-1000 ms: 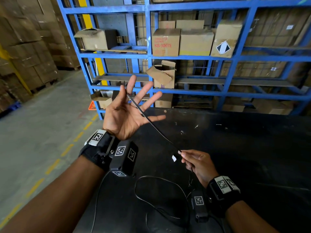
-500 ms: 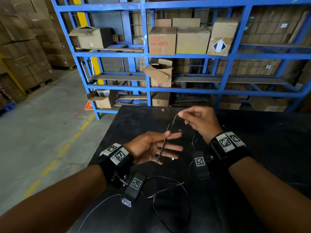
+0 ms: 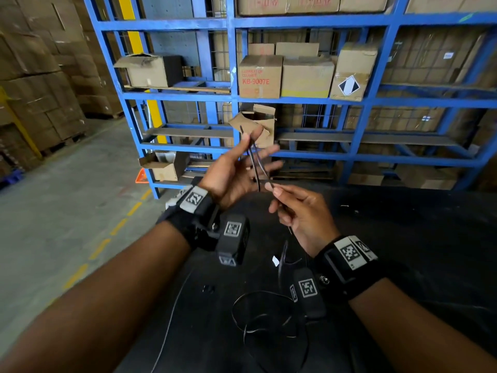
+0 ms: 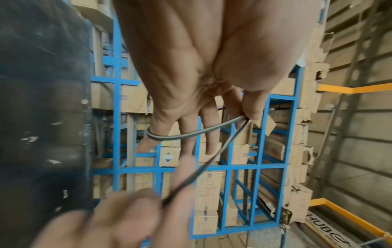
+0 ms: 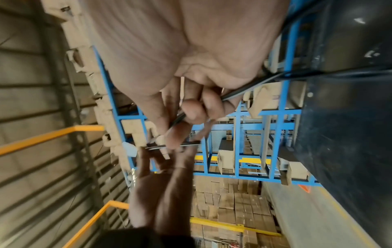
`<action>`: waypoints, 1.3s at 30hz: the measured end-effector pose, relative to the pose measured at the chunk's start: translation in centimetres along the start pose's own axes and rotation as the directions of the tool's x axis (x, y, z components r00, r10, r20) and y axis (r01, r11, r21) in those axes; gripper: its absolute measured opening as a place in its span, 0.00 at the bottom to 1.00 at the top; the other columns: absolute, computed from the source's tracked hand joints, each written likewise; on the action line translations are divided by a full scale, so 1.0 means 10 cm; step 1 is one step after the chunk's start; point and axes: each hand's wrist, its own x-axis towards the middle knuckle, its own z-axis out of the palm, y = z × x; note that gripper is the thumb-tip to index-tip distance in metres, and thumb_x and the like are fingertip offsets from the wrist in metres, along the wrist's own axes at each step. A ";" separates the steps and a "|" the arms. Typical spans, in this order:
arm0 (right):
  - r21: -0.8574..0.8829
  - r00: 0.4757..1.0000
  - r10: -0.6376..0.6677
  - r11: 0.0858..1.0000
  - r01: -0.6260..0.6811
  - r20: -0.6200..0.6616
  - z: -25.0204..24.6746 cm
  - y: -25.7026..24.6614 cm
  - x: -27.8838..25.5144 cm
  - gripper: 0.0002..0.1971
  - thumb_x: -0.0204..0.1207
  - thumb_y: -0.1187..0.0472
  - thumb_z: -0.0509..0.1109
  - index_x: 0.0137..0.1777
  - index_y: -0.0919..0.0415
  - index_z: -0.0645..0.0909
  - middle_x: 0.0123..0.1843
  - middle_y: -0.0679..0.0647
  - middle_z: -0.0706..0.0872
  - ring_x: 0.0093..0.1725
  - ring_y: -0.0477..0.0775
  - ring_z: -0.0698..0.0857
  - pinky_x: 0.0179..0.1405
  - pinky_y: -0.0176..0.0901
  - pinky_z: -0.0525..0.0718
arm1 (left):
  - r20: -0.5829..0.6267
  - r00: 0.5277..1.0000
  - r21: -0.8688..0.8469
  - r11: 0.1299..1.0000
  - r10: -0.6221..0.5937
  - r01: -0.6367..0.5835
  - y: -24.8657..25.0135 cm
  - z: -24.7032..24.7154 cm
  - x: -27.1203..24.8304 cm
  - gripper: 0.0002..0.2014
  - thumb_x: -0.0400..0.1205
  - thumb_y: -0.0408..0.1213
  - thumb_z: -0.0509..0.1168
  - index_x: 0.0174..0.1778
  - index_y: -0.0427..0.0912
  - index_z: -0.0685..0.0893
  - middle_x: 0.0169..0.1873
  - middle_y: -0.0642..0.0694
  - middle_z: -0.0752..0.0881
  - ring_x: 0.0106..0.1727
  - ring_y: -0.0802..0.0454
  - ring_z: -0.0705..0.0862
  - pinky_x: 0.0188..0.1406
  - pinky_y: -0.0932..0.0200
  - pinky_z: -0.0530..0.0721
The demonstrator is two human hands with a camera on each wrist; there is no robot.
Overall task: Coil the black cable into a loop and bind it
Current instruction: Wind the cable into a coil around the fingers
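Note:
The thin black cable (image 3: 255, 162) runs from my left hand (image 3: 242, 162) to my right hand (image 3: 273, 189), both held above the black table (image 3: 403, 238). My left hand is raised with its fingers spread; its thumb pinches the cable's end against the index finger. In the left wrist view the cable (image 4: 191, 134) passes from the thumb round the little finger and back, making one turn. My right hand, just below and to the right, pinches the cable (image 5: 254, 83) between thumb and fingers. The slack lies in loose curls (image 3: 258, 319) on the table under my right wrist.
A small white tag (image 3: 275, 261) hangs on the cable near the table. Blue steel racking (image 3: 231, 98) with cardboard boxes (image 3: 259, 76) stands behind the table. The concrete floor (image 3: 67, 211) with a dashed yellow line lies to the left.
My left hand has risen and turned upright with a turn of cable round it. My right hand has come back from beyond the left hand to below its fingers.

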 end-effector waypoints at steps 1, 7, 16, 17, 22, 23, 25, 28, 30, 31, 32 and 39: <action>0.049 1.000 0.030 0.998 -0.030 0.000 0.00 -0.01 0.03 0.11 0.83 0.65 0.68 0.59 0.64 0.90 0.32 0.58 0.88 0.25 0.48 0.70 0.30 0.42 0.59 | -0.001 1.000 0.013 1.000 0.024 -0.024 0.13 0.05 0.06 0.22 0.92 0.53 0.53 0.83 0.58 0.74 0.76 0.39 0.84 0.75 0.32 0.84 0.71 0.24 0.74; 0.210 0.989 0.140 0.967 -0.146 0.043 -0.05 -0.07 0.22 0.15 0.82 0.61 0.68 0.65 0.65 0.87 0.36 0.56 0.87 0.29 0.45 0.73 0.35 0.40 0.67 | 0.016 0.991 0.016 0.991 0.134 -0.134 0.68 0.20 0.29 0.21 0.92 0.53 0.54 0.82 0.58 0.76 0.75 0.38 0.85 0.74 0.32 0.84 0.72 0.11 0.68; 0.148 0.982 0.172 0.976 -0.160 -0.073 -0.29 0.02 0.45 0.10 0.75 0.61 0.75 0.52 0.65 0.92 0.32 0.52 0.81 0.27 0.45 0.72 0.34 0.39 0.66 | 0.380 0.901 -0.251 0.961 0.208 -0.116 1.05 0.22 0.21 0.19 0.89 0.53 0.56 0.74 0.56 0.79 0.80 0.35 0.76 0.85 0.27 0.69 0.71 0.05 0.60; 0.101 0.984 0.152 0.985 -0.143 -0.090 -0.31 0.01 0.48 0.08 0.77 0.63 0.74 0.50 0.66 0.92 0.32 0.52 0.82 0.27 0.46 0.70 0.33 0.40 0.64 | 0.426 0.884 -0.244 0.965 0.192 -0.092 1.01 0.22 0.19 0.19 0.89 0.52 0.56 0.74 0.56 0.80 0.79 0.35 0.78 0.84 0.26 0.69 0.71 0.04 0.56; -0.049 0.972 0.075 0.995 -0.088 -0.224 -0.35 -0.31 0.75 0.05 0.80 0.63 0.75 0.45 0.65 0.89 0.31 0.53 0.84 0.20 0.43 0.68 0.17 0.33 0.61 | 0.555 0.831 -0.137 0.989 0.027 0.059 0.75 0.19 0.08 0.21 0.90 0.52 0.53 0.74 0.51 0.83 0.75 0.33 0.83 0.83 0.21 0.67 0.72 0.06 0.50; -0.073 0.969 0.055 0.995 -0.075 -0.241 -0.34 -0.43 0.81 0.05 0.79 0.63 0.75 0.43 0.64 0.89 0.30 0.53 0.85 0.19 0.42 0.68 0.15 0.32 0.61 | 0.547 0.837 -0.099 0.992 -0.009 0.075 0.71 0.18 0.06 0.22 0.90 0.52 0.52 0.73 0.52 0.84 0.75 0.33 0.83 0.83 0.21 0.68 0.74 0.09 0.54; -0.159 0.970 -0.007 0.987 -0.032 -0.243 -0.30 -0.70 0.92 0.06 0.76 0.61 0.78 0.40 0.63 0.89 0.29 0.54 0.85 0.19 0.44 0.68 0.15 0.34 0.62 | 0.502 0.860 0.007 0.995 -0.088 0.098 0.64 0.17 0.04 0.22 0.90 0.53 0.51 0.71 0.56 0.87 0.77 0.35 0.82 0.81 0.22 0.72 0.76 0.14 0.60; -0.384 0.979 -0.124 0.922 0.052 -0.164 -0.15 -1.09 1.01 0.10 0.72 0.58 0.82 0.44 0.66 0.92 0.31 0.57 0.87 0.19 0.44 0.70 0.16 0.34 0.65 | 0.357 0.912 0.202 0.970 -0.203 0.136 0.58 0.20 0.04 0.22 0.90 0.54 0.51 0.71 0.59 0.87 0.74 0.38 0.86 0.76 0.27 0.81 0.73 0.28 0.66; -0.463 0.986 -0.147 0.881 0.093 -0.083 -0.02 -1.32 1.01 0.12 0.71 0.58 0.83 0.43 0.69 0.91 0.29 0.56 0.88 0.19 0.44 0.73 0.16 0.32 0.67 | 0.246 0.943 0.313 0.939 -0.224 0.142 0.57 0.21 0.06 0.22 0.90 0.55 0.54 0.76 0.59 0.83 0.72 0.38 0.87 0.75 0.29 0.83 0.71 0.32 0.69; -0.466 0.990 -0.134 0.879 0.099 -0.043 0.05 -1.42 1.00 0.13 0.71 0.59 0.83 0.42 0.72 0.90 0.28 0.55 0.87 0.20 0.45 0.79 0.15 0.30 0.68 | 0.196 0.957 0.356 0.925 -0.215 0.135 0.58 0.22 0.08 0.22 0.91 0.56 0.55 0.78 0.60 0.82 0.72 0.37 0.87 0.75 0.29 0.83 0.72 0.33 0.71; -0.459 0.993 -0.118 0.883 0.100 -0.011 0.12 -1.50 0.99 0.12 0.71 0.61 0.83 0.41 0.71 0.89 0.27 0.55 0.85 0.23 0.48 0.86 0.15 0.29 0.70 | 0.158 0.968 0.384 0.915 -0.197 0.123 0.60 0.24 0.10 0.21 0.90 0.56 0.56 0.78 0.60 0.81 0.71 0.37 0.88 0.74 0.29 0.83 0.72 0.36 0.72; -0.333 0.975 -0.222 0.920 0.208 -0.004 0.35 -1.61 0.90 0.09 0.74 0.61 0.81 0.45 0.69 0.92 0.32 0.63 0.86 0.19 0.47 0.73 0.22 0.38 0.70 | 0.043 0.999 0.256 0.966 0.017 -0.027 0.79 0.32 0.29 0.22 0.90 0.53 0.60 0.75 0.47 0.84 0.63 0.35 0.91 0.65 0.31 0.89 0.78 0.28 0.75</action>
